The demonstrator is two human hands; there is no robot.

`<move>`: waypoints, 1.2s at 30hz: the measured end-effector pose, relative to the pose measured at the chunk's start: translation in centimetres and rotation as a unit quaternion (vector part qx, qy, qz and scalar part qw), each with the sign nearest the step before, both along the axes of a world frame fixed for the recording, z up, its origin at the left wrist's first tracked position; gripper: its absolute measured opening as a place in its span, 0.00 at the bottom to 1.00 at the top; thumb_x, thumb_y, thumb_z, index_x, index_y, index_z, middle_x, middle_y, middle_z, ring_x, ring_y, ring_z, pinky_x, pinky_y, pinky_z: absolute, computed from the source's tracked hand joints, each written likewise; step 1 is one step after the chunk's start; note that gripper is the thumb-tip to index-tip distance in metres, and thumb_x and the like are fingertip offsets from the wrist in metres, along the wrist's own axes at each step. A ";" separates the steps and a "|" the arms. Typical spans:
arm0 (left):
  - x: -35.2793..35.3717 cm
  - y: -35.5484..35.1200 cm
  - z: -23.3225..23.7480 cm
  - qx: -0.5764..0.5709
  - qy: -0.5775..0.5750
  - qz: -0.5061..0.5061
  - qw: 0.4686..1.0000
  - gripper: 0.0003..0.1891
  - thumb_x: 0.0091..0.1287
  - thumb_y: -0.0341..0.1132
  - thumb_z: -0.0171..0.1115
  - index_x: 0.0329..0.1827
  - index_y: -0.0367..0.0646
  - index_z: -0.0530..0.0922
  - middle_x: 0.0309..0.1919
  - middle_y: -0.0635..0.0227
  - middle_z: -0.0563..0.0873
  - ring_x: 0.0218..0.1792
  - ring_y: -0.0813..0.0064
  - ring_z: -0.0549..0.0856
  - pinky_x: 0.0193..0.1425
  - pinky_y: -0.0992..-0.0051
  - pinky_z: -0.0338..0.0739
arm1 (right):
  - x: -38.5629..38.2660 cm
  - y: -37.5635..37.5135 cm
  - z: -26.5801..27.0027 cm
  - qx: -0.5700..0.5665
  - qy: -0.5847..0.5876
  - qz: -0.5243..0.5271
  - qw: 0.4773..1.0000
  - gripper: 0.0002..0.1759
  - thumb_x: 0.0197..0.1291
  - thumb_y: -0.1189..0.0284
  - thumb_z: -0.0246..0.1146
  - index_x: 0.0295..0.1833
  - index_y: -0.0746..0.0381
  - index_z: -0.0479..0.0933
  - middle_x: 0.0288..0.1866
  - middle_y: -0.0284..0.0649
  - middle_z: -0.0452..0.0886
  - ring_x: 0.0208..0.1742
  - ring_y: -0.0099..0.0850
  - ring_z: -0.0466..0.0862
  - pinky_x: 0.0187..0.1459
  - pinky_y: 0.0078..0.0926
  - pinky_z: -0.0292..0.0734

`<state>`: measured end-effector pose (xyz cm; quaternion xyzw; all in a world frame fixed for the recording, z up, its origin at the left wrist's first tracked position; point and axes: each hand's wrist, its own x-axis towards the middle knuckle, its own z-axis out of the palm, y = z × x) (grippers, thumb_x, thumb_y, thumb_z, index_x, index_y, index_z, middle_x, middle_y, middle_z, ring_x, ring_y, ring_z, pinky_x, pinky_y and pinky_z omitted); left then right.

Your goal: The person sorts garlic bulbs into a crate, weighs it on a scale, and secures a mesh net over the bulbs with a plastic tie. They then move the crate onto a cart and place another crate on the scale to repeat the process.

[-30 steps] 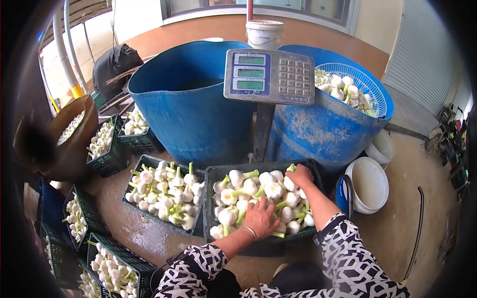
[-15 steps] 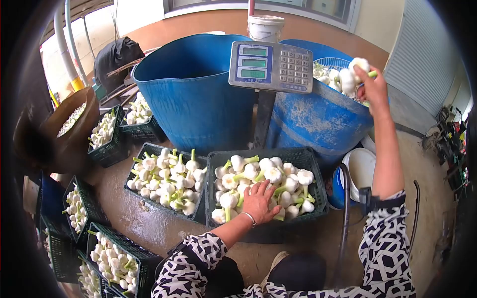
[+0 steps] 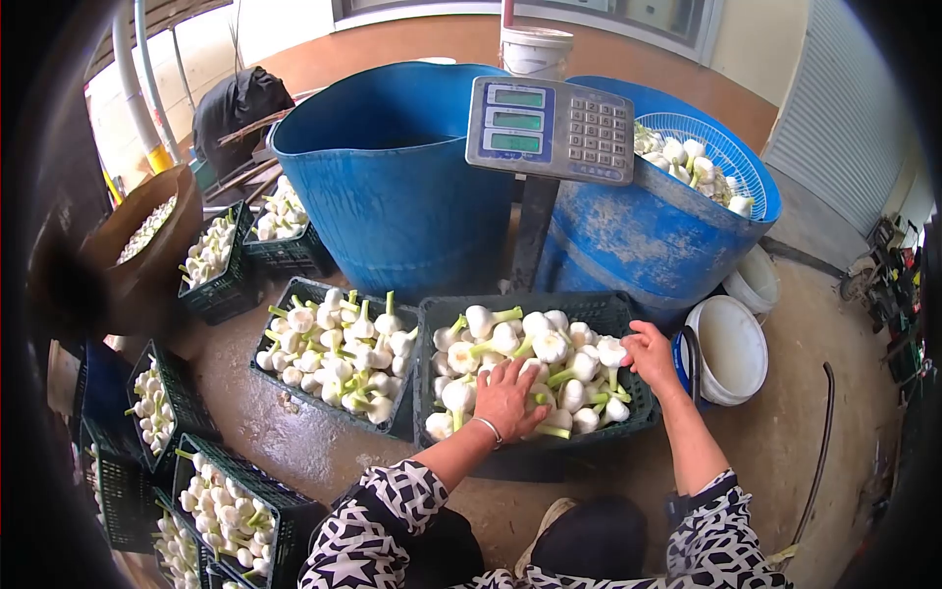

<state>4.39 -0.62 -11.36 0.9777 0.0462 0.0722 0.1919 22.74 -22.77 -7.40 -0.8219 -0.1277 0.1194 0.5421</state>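
My left hand (image 3: 510, 401) lies spread on the garlic bulbs (image 3: 549, 346) heaped in the dark green crate (image 3: 633, 417) in front of me. My right hand (image 3: 651, 353) is at that crate's right rim, fingers loosely bent and apart beside a garlic bulb (image 3: 610, 350) with a green stalk. They seem to touch its edge; whether they grip it I cannot see for sure. White bulbs with trimmed green stalks cover most of the crate, which sits below the display of a weighing scale (image 3: 549, 131).
Left stands another crate of garlic (image 3: 339, 348); several more line the left side. Behind are a large blue tub (image 3: 392, 216) and a blue barrel (image 3: 628, 236) topped by a wire basket (image 3: 721, 147) with garlic. White buckets (image 3: 726, 348) stand right, near a black hose (image 3: 819, 452).
My right hand has come down from the basket on the barrel to the crate's right rim. The garlic it held up there is no longer in it. My left hand stays put.
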 end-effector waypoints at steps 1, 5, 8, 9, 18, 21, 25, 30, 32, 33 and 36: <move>0.1 0.1 -0.2 -0.001 0.004 0.005 1.000 0.39 0.57 0.60 0.62 0.69 0.51 0.67 0.70 0.58 0.66 0.69 0.55 0.64 0.69 0.47 0.55 | 0.1 0.0 -0.5 0.001 0.001 0.001 1.000 0.25 0.62 0.72 0.63 0.63 0.70 0.68 0.39 0.42 0.84 0.27 0.23 0.82 0.24 0.20 0.73; 0.5 -0.3 -0.7 0.016 0.020 0.014 1.000 0.39 0.57 0.61 0.61 0.71 0.54 0.66 0.71 0.58 0.65 0.70 0.55 0.63 0.70 0.47 0.54 | -0.1 0.8 -0.3 -0.016 0.013 0.037 0.999 0.23 0.62 0.72 0.62 0.61 0.69 0.70 0.42 0.43 0.84 0.29 0.24 0.83 0.29 0.22 0.76; 0.7 -1.5 -0.1 0.045 0.045 0.030 0.997 0.38 0.58 0.61 0.60 0.71 0.57 0.65 0.71 0.58 0.64 0.70 0.55 0.63 0.70 0.46 0.53 | 0.9 1.3 -1.3 -0.012 -0.030 0.073 0.997 0.23 0.61 0.71 0.63 0.61 0.68 0.71 0.44 0.44 0.84 0.32 0.27 0.83 0.34 0.25 0.79; 0.7 -1.8 -0.2 0.048 0.038 -0.005 0.998 0.37 0.59 0.60 0.60 0.71 0.59 0.67 0.72 0.59 0.64 0.71 0.55 0.63 0.71 0.45 0.53 | 1.2 1.6 -1.7 -0.014 -0.066 0.096 0.993 0.24 0.60 0.70 0.64 0.61 0.67 0.71 0.46 0.44 0.84 0.34 0.29 0.84 0.38 0.28 0.80; 0.1 -1.8 0.7 0.091 0.007 -0.112 0.989 0.25 0.60 0.50 0.62 0.62 0.59 0.75 0.68 0.74 0.70 0.67 0.57 0.68 0.66 0.43 0.58 | -1.1 11.7 -4.1 -0.287 -0.300 0.237 0.878 0.38 0.51 0.54 0.66 0.69 0.49 0.67 0.71 0.51 0.64 0.69 0.46 0.68 0.68 0.44 0.65; -1.4 0.3 1.3 0.012 0.099 -0.085 0.991 0.22 0.60 0.43 0.62 0.59 0.53 0.76 0.61 0.71 0.75 0.60 0.65 0.74 0.60 0.49 0.65 | -2.4 10.3 -6.1 -0.260 -0.342 0.197 0.881 0.24 0.52 0.61 0.63 0.56 0.52 0.75 0.59 0.46 0.71 0.59 0.46 0.74 0.56 0.47 0.73; -1.2 3.0 -0.9 -0.028 0.119 0.021 0.992 0.22 0.59 0.41 0.64 0.57 0.47 0.75 0.55 0.66 0.77 0.56 0.66 0.75 0.59 0.59 0.68 | -3.0 3.3 -4.7 -0.227 -0.371 0.122 0.892 0.12 0.57 0.62 0.61 0.43 0.56 0.77 0.44 0.41 0.77 0.48 0.47 0.78 0.45 0.45 0.77; -0.5 -2.5 0.6 0.084 0.047 -0.122 0.988 0.26 0.64 0.56 0.55 0.59 0.51 0.76 0.61 0.65 0.76 0.63 0.62 0.70 0.65 0.53 0.61 | -3.1 4.9 -6.0 -0.235 -0.330 -0.048 0.913 0.14 0.59 0.60 0.62 0.41 0.60 0.76 0.42 0.45 0.80 0.45 0.48 0.78 0.45 0.47 0.75; -1.1 -3.4 1.5 0.014 -0.042 -0.172 0.984 0.26 0.63 0.55 0.58 0.60 0.53 0.76 0.62 0.66 0.75 0.66 0.61 0.69 0.68 0.51 0.58 | -5.2 6.4 -6.0 -0.187 -0.341 0.030 0.921 0.16 0.56 0.60 0.66 0.41 0.60 0.75 0.45 0.46 0.78 0.47 0.49 0.77 0.49 0.43 0.73; -1.0 -2.8 1.9 -0.016 -0.084 -0.190 0.978 0.25 0.62 0.53 0.61 0.59 0.54 0.76 0.62 0.66 0.76 0.66 0.60 0.70 0.70 0.51 0.55 | -5.1 6.2 -5.8 -0.143 -0.351 0.067 0.923 0.16 0.54 0.60 0.67 0.41 0.61 0.75 0.45 0.45 0.78 0.47 0.48 0.77 0.49 0.43 0.73; 1.4 3.2 1.8 -0.073 -0.189 0.030 0.979 0.15 0.61 0.44 0.64 0.49 0.50 0.81 0.54 0.66 0.81 0.59 0.61 0.75 0.63 0.59 0.65 | -3.4 4.5 -4.6 -0.122 -0.262 0.089 0.953 0.17 0.52 0.62 0.70 0.41 0.61 0.76 0.45 0.44 0.78 0.48 0.45 0.78 0.48 0.41 0.74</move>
